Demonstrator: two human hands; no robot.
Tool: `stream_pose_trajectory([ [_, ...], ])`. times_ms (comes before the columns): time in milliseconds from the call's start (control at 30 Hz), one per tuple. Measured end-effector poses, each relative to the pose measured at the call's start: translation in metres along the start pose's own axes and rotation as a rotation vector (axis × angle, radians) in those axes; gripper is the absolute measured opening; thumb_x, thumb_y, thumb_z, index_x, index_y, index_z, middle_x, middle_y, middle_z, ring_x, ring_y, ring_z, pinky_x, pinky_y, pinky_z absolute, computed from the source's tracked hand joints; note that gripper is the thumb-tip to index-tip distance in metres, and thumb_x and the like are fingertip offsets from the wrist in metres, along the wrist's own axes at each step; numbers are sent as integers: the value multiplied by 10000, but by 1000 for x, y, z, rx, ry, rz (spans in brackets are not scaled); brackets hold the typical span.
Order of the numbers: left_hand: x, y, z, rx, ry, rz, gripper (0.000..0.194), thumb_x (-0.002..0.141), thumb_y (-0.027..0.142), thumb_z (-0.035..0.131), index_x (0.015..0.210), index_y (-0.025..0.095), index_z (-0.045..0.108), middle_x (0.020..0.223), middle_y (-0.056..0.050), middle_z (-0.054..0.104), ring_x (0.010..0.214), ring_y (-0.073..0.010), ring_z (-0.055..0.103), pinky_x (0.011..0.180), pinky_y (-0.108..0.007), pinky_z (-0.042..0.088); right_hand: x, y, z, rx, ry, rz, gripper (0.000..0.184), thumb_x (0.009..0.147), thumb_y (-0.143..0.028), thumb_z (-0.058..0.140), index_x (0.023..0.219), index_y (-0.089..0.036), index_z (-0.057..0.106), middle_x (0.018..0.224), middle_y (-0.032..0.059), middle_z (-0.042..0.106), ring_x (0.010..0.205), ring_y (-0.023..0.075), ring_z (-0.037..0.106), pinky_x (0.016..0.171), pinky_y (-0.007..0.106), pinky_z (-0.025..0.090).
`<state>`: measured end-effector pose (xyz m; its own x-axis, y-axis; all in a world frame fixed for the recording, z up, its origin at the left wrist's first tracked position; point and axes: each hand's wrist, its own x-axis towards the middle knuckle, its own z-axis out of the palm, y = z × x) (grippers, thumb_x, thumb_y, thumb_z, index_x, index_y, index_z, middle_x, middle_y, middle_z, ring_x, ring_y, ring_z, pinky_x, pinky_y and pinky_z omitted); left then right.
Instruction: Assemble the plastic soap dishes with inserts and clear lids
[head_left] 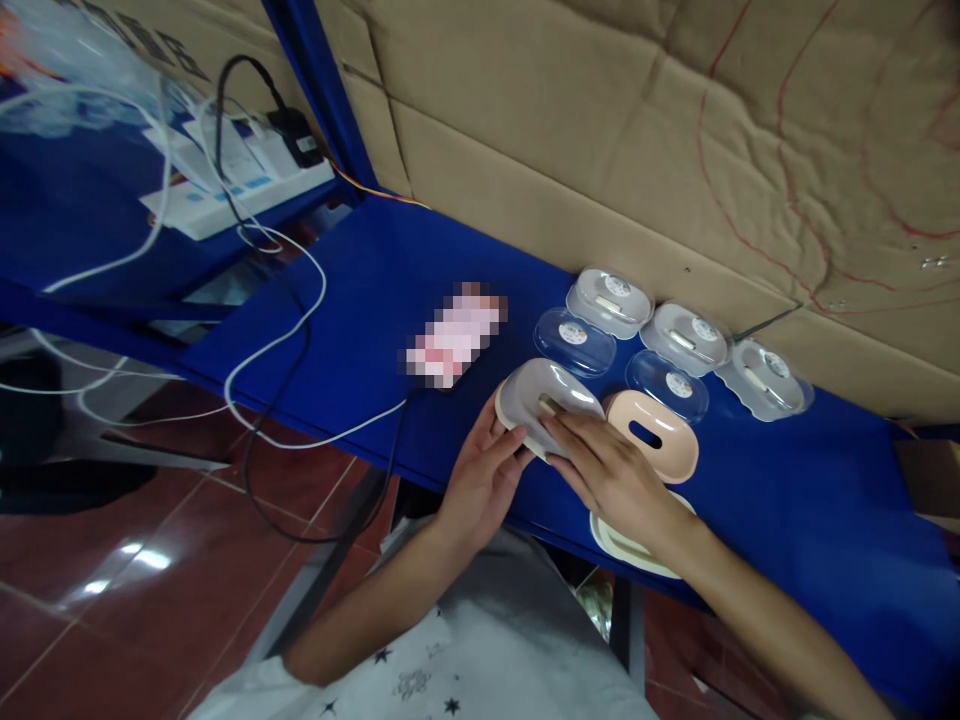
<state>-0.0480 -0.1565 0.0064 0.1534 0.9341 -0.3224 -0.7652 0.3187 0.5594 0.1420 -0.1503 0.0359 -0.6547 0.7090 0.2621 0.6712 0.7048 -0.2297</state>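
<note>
A grey oval soap dish is held tilted above the front edge of the table. My left hand grips its near left side, thumb over the rim. My right hand is closed at its right side, fingers reaching inside beside a small slot-like mark in the middle; the fingertips are partly hidden. Just right of the dish lies a peach oval tray with a slot through its middle. Under my right forearm a pale yellow oval piece shows partly.
Clear oval lids and several translucent covered dishes with round stickers lie along the cardboard wall. A blurred-out phone-like object with cables is at the left of the blue table. A power strip sits further left.
</note>
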Motion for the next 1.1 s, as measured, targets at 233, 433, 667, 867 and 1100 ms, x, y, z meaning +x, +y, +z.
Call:
stream_pose_trajectory([
  [233,10,-9,3,-36,-32,18,715,905,324,860,1555,249,570,1409,-87,739,1378,-247,665,1188,-372,514,7,-4,0,-54,17,23,746,1075,-245,625,1735,-188,282,1524,197,657,1359,363,675,1136,577,610],
  [433,19,-11,2,-85,-68,-18,617,918,354,873,1477,334,612,1425,-38,734,1287,-194,694,982,-301,583,14,-3,7,-80,11,67,567,1046,-57,520,1611,-103,509,1502,210,675,1393,332,671,1123,471,637],
  [667,17,-11,-2,-108,28,-41,511,899,344,898,1357,279,680,1388,-48,752,1276,-230,711,1000,-350,612,35,29,-22,126,-45,43,448,1129,-352,530,1556,-229,589,1526,114,687,1455,272,631,1210,492,566],
  [867,12,-10,-2,-98,77,-45,504,927,376,867,1379,268,672,1482,-78,712,1378,-294,672,1187,-528,545,33,92,-25,12,-106,248,488,1125,-322,475,1591,-200,547,1636,160,580,1563,351,508,1281,649,433],
  [1100,12,-8,-2,-103,77,-60,505,906,409,870,1347,239,692,1455,-101,729,1368,-315,677,1153,-508,573,29,98,-20,-17,-101,346,703,977,-364,740,1622,-245,489,1687,181,492,1562,411,486,1250,652,450],
])
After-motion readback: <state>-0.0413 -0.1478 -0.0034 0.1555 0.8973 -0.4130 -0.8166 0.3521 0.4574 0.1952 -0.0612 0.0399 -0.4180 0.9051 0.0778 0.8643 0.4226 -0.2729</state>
